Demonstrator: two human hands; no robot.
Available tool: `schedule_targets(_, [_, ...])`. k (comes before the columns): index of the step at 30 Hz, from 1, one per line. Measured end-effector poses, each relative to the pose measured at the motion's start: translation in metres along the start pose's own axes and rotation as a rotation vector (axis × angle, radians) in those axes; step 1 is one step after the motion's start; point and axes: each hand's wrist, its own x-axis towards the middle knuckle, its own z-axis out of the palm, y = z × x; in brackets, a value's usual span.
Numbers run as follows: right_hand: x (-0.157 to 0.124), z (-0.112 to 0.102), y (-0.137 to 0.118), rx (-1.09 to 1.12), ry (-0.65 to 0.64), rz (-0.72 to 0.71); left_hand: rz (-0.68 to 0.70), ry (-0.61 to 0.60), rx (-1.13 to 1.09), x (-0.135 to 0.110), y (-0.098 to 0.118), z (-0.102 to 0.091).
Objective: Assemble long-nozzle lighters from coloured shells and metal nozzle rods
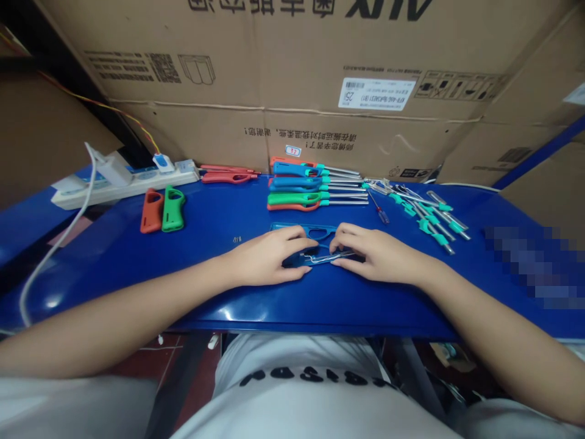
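Along the back edge of the blue table [105, 280], a brown cardboard carton [219, 67] bears upside-down "AUX", cut off above, and a white rectangular label [375, 93] reading "25". Set back from the front edge's middle, an open blue plastic handle shell [298, 260] runs parallel to it, its slim silvery metal strip [325, 258] pointing rightward. The left hand [260, 259] pinches the shell between thumb and fingers; the right hand's [384, 256] fingers curl over the strip's hidden end, whether pinching I cannot tell.

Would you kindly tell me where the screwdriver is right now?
In the head view, the screwdriver lies right of centre on the blue table, beyond the right hand, between the lighters and the metal rods.
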Motion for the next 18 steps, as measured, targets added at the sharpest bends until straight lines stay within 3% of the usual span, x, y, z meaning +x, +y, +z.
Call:
schedule_targets(10, [0.005, 0.009, 0.01, 0.172, 0.058, -0.026, 0.021, -0.036, -0.009, 0.002, -0.002, 0.005])
schedule_targets(18, [0.004, 0.008, 0.01, 0.227, 0.025, -0.063, 0.063, -0.035, 0.024, 0.002, -0.002, 0.003])
